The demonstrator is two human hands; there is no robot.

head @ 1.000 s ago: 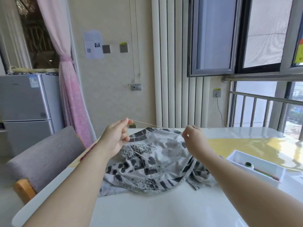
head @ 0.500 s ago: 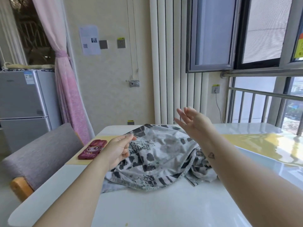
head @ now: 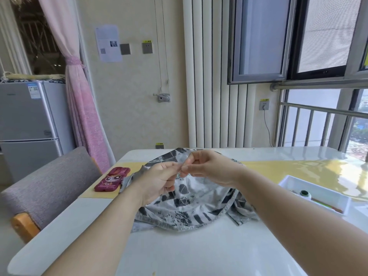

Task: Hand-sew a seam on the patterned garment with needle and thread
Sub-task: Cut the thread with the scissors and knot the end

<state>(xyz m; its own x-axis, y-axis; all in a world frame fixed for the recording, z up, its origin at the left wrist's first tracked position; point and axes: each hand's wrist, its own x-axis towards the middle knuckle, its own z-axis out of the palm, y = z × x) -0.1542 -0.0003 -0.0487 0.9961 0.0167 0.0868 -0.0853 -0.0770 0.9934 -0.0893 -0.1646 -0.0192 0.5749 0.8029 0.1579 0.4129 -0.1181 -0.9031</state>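
The grey, black-patterned garment (head: 185, 210) lies bunched on the white table (head: 179, 251). My left hand (head: 157, 182) and my right hand (head: 209, 168) meet above its middle, fingertips touching. Both pinch a raised fold of the cloth between thumb and fingers. A thin pale thread (head: 169, 193) hangs in loops under my left hand. The needle is too small to make out among the fingers.
A dark red phone case (head: 112, 179) lies left of the garment on a yellow mat. A white tray (head: 316, 194) with a green-topped spool stands at the right. A grey chair (head: 49, 186) sits by the table's left edge.
My right hand, spread open and raised half a second ago, has come down and closed on the cloth beside my left hand. The taut thread seen a second ago now hangs slack.
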